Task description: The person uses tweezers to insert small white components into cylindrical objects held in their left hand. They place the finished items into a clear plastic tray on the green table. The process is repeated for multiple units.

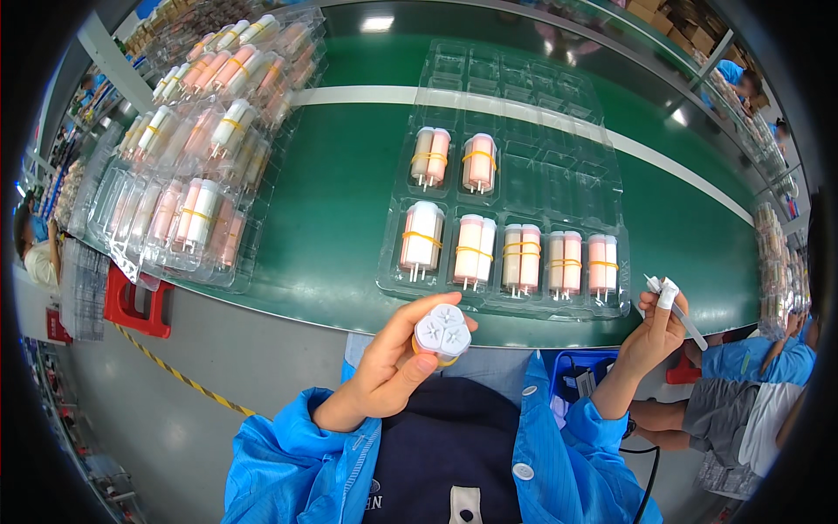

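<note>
My left hand (390,362) is closed around a bundle of three tubes (443,333), its pale end faces turned up toward me and a yellow rubber band around its side. Each end face has a small cross-like mark. Off to the right, my right hand (650,338) grips a slim whitish stick-like tool (696,334), whose exact kind I cannot make out. A white cover (668,293) wraps one fingertip of that hand. Ahead of both hands lies a clear plastic tray (559,179) holding several banded pink and white tube bundles (474,251) with thin prongs.
The tray rests on a green work surface (323,201) crossed by a white stripe. Stacked clear trays (188,166) of tube bundles stand at left. A red stool (138,301) and a blue bin (572,375) sit below. Another person (742,384) is at far right.
</note>
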{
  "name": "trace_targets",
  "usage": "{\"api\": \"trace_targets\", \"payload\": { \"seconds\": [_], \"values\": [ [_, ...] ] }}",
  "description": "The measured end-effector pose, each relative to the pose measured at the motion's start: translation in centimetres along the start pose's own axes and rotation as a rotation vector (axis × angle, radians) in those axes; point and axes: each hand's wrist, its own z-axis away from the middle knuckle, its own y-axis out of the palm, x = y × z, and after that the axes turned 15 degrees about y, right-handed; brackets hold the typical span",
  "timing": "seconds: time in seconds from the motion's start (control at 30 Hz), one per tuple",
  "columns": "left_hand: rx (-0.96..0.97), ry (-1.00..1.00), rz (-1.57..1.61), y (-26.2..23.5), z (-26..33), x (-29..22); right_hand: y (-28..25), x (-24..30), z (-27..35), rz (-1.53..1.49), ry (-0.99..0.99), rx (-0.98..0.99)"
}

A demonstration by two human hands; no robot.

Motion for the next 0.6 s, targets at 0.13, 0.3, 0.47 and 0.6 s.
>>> {"api": "trace_targets", "payload": {
  "seconds": [0.13,0.3,0.47,0.6],
  "values": [
    [0.032,0.075,-0.1,-0.02,-0.21,0.08,0.01,0.03,0.01,0.002,-0.009,0.011],
    [0.047,0.163,-0.225,-0.11,-0.33,0.17,0.15,0.16,0.13,0.005,-0.011,0.005],
    [0.043,0.214,-0.356,-0.13,-0.44,0.35,0.26,0.11,0.09,0.006,-0.008,0.001],
    [0.08,0.273,-0.425,-0.51,-0.54,0.6,0.15,0.01,0.08,0.006,-0.009,-0.002]
  ]
}}
